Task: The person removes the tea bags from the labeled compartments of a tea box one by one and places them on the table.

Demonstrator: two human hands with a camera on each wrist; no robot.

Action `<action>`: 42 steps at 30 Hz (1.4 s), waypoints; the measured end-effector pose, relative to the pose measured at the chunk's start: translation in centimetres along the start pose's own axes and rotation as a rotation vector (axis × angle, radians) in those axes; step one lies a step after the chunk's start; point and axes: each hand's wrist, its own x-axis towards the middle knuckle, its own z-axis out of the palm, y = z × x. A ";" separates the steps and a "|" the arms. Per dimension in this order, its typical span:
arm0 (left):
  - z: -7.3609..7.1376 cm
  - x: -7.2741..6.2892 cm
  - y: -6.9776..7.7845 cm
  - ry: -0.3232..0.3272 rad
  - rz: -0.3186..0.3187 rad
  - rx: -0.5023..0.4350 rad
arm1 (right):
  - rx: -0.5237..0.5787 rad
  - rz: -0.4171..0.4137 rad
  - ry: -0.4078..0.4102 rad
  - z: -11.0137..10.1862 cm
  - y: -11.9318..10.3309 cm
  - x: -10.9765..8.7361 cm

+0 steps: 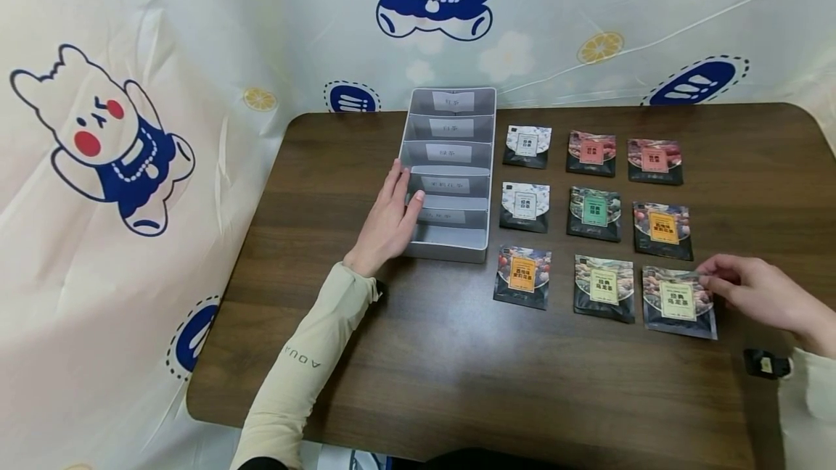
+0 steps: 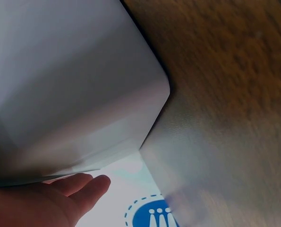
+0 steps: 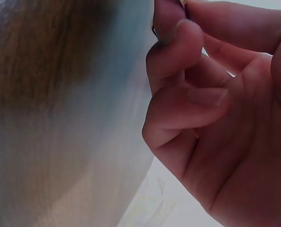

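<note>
My left hand (image 1: pixel 387 222) rests with straight fingers on the left rim of a grey divided box (image 1: pixel 447 251), whose compartments carry white paper labels. In the left wrist view the fingers (image 2: pixel 90 194) lie along the box wall (image 2: pixel 83 85). At the right, my right hand (image 1: pixel 760 289) pinches the upper right corner of a tea packet (image 1: pixel 678 301) with a pale yellow-green label. The right wrist view shows the other fingers (image 3: pixel 178 113) curled; the packet is almost wholly hidden there. Left of it lies a matching tea packet (image 1: pixel 604 289).
Right of the box, packets lie in rows: white-label packets (image 1: pixel 526 146), red-label packets (image 1: pixel 591 153), a green-label packet (image 1: pixel 594 214) and orange-label packets (image 1: pixel 522 277). All are on the brown table (image 1: pixel 457 354). A printed curtain (image 1: pixel 451 64) hangs behind the table.
</note>
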 end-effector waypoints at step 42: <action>-0.1 0.3 -0.1 -0.055 -0.005 0.019 | -0.080 0.082 0.179 0.4 -0.3 -0.1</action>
